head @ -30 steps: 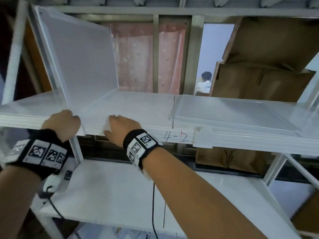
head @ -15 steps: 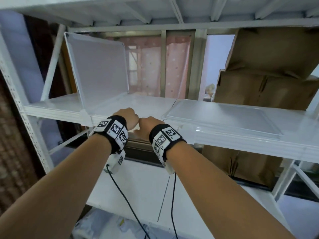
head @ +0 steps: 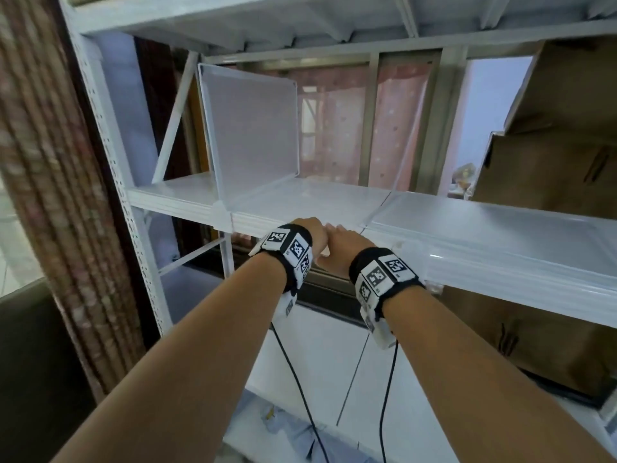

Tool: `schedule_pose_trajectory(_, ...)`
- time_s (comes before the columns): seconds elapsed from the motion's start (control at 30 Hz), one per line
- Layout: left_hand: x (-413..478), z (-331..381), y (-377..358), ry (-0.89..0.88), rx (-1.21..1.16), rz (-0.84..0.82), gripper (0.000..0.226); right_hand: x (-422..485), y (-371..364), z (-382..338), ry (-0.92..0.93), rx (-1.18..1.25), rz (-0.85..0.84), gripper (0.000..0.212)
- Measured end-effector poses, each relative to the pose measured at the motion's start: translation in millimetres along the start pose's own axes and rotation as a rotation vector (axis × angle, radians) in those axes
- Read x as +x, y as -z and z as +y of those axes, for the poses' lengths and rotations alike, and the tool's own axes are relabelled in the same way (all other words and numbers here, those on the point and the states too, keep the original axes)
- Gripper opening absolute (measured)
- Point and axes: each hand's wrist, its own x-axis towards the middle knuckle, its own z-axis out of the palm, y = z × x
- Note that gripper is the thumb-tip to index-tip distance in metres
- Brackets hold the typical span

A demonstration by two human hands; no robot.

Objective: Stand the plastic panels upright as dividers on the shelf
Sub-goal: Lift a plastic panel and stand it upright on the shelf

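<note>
Grip first: both hands sit side by side at the front lip of the shelf (head: pixel 300 202), left hand (head: pixel 315 233) and right hand (head: pixel 344 247) nearly touching each other. Fingers are curled over toward the edge, but honestly I can't tell whether either one is actually pinching anything, the knuckles block my view of what's under them. Both wrists wear black bands with square black-and-white markers, and a thin black cable hangs down from each.

Only the head cam to go on, so here's the rest of it. One plastic panel (head: pixel 253 128) is already standing upright on the left part of the shelf, its front bottom corner sitting in a small white clip at the shelf edge. It looks roughly vertical, running front to back. A second panel (head: pixel 484 225) is lying flat on the shelf to the right of my hands, its near left corner just beside the right hand.

Brown cardboard boxes (head: pixel 561 155) are stacked at the far right, on the shelf behind the flat panel, with more cardboard on the level below. A pink curtain (head: pixel 337 128) shows through the back of the rack.
</note>
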Motion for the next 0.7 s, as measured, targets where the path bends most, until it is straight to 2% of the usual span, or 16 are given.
schedule_pose_trajectory(0.3,7,13,0,-0.010,0.080,0.027,0.030,-1,9,6,-0.018,0.008,-0.029,0.060)
schedule_pose_trajectory(0.43,4,23,-2,-0.137,0.046,0.063,0.033,-7,17,18,-0.057,0.006,0.032,0.038)
schedule_pose_trajectory(0.5,-1,38,-4,-0.197,-0.059,0.039,0.034,-14,26,33,-0.086,-0.001,0.102,0.032)
schedule_pose_trajectory(0.6,-1,69,-11,-0.217,-0.270,-0.026,0.044,-31,45,67,-0.163,0.015,0.173,0.041)
schedule_pose_trajectory(0.7,2,100,-19,-0.197,-0.325,-0.137,0.048,-53,60,105,-0.290,-0.016,0.166,0.062)
